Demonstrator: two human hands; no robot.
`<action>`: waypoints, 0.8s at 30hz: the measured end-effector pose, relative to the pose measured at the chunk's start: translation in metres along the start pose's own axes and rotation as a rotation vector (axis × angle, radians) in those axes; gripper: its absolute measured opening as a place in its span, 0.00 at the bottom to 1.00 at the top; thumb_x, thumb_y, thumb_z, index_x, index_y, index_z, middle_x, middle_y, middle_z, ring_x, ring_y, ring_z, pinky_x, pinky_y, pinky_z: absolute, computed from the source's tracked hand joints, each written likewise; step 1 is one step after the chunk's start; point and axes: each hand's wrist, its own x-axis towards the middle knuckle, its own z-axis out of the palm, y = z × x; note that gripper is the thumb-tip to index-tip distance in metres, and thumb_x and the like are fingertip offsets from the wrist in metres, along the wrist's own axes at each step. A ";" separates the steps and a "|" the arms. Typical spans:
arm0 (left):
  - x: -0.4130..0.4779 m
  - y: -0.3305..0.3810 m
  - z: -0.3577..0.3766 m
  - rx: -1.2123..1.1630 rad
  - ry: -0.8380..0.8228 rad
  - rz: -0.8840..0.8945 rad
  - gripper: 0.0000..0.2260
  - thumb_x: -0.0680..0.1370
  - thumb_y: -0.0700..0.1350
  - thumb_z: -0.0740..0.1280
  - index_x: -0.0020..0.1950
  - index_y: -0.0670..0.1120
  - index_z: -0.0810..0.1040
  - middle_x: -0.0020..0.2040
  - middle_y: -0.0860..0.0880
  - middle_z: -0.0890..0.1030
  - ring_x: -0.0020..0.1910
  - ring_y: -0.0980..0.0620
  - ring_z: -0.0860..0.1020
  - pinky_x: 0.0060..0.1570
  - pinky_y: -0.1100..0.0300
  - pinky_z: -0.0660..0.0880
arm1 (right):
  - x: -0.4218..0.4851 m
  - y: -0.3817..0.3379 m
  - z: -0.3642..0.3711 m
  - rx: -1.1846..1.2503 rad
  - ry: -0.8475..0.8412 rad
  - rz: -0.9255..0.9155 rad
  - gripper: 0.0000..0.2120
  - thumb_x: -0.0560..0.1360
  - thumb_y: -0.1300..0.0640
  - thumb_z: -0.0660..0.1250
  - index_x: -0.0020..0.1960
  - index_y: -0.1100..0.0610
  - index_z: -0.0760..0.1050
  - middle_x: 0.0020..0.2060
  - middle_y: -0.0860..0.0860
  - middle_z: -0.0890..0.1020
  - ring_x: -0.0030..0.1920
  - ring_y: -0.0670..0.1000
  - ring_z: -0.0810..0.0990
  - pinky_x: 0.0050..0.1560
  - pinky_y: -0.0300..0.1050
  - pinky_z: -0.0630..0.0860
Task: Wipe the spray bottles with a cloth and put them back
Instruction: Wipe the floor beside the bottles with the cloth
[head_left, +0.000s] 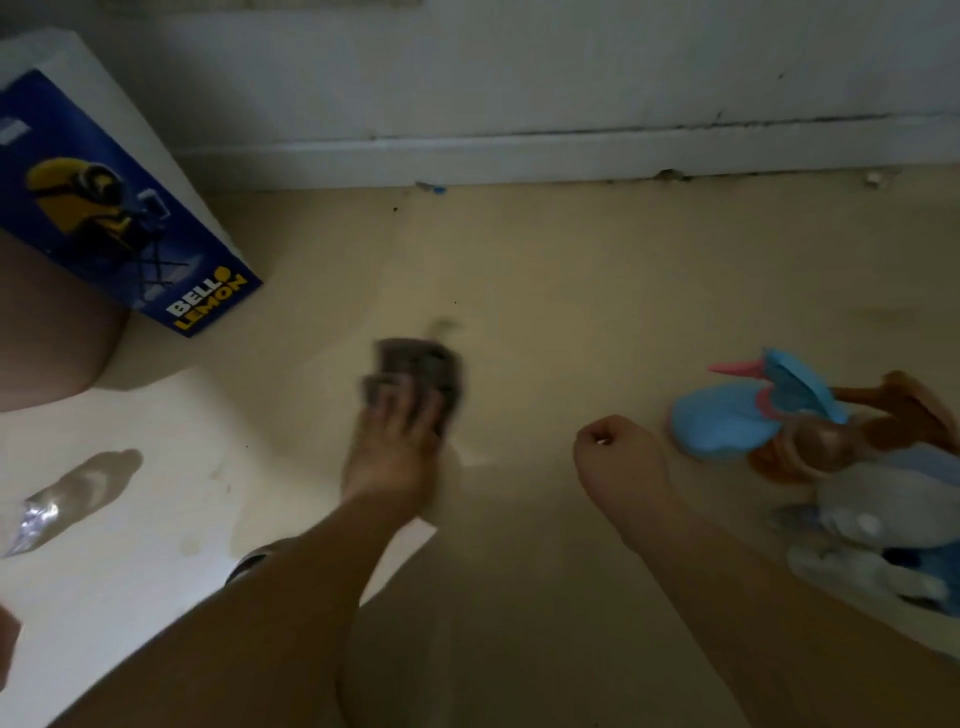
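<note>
**Q:** Head view. Where are my hands?

**A:** My left hand (395, 452) rests on the grey cloth (423, 371), which lies on the floor (571, 286). Its fingers (387, 410) are stretched flat over the cloth, not curled round it, and blur hides the thumb. My right hand (618, 452) hangs in a loose fist with nothing visible in it.

**Q:** And the spray bottles?

**A:** The spray bottles (795, 395) are clustered at the right edge, near my right hand and well apart from the cloth.

**Q:** What is the best handling?

**A:** I would gather the cloth fully into my palm before lifting it. My free right hand could then steady one bottle by its neck.

**Q:** Any obstacles?

**A:** I see none in between. A blue box (119, 208) and a clear bottle (78, 493) sit on the white worktop (171, 545) to the left, off my path.
</note>
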 end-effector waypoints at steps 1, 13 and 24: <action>0.006 -0.007 -0.009 -0.075 -0.027 -0.233 0.26 0.85 0.52 0.47 0.85 0.55 0.48 0.85 0.41 0.45 0.83 0.36 0.49 0.80 0.43 0.48 | 0.000 -0.001 0.001 0.019 -0.016 0.004 0.07 0.77 0.57 0.62 0.42 0.54 0.77 0.36 0.56 0.82 0.38 0.57 0.81 0.41 0.53 0.79; -0.022 0.162 -0.002 -0.190 -0.090 0.289 0.27 0.84 0.41 0.60 0.82 0.54 0.62 0.85 0.47 0.52 0.82 0.39 0.53 0.76 0.42 0.65 | -0.033 0.043 -0.034 0.035 -0.078 0.072 0.09 0.80 0.56 0.63 0.47 0.57 0.80 0.39 0.58 0.84 0.32 0.51 0.77 0.30 0.41 0.71; -0.102 0.196 -0.068 -0.390 -0.461 0.274 0.17 0.80 0.40 0.65 0.67 0.52 0.80 0.65 0.45 0.80 0.64 0.43 0.78 0.61 0.54 0.75 | -0.112 0.071 -0.117 -0.050 -0.224 0.242 0.10 0.80 0.59 0.61 0.59 0.55 0.77 0.47 0.57 0.84 0.38 0.53 0.84 0.39 0.48 0.83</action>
